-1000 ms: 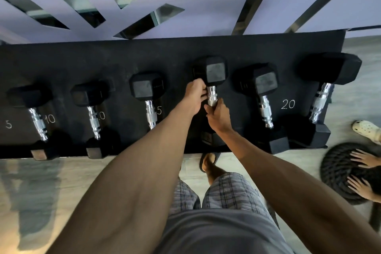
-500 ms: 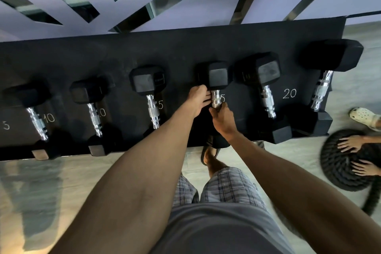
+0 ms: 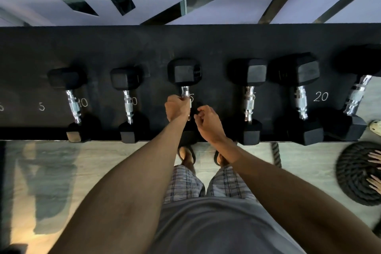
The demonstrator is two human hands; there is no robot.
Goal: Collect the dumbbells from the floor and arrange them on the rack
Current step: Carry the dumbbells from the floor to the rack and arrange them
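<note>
The left hand (image 3: pixel 176 107) is gripping the chrome handle of a black hex dumbbell (image 3: pixel 184 73) that is lying on the rack (image 3: pixel 185 43) at the centre of the frame.

Its fingers are wrapping tightly round the handle, just below the far head, while the near head is hiding behind the wrists at the rack's lower edge. The right hand (image 3: pixel 209 122) is hovering just right of that handle, fingers loosely curled and holding nothing. Five other dumbbells (image 3: pixel 249 97) are lying in the same row, two to the left and three to the right, all pointing away from the person. A chalk number 20 (image 3: pixel 320 96) is showing on the black surface at mid right. At the lower right edge, another person's hands (image 3: pixel 374 159) are resting on a coiled rope (image 3: pixel 350 175) on the pale floor (image 3: pixel 103 161).
</note>
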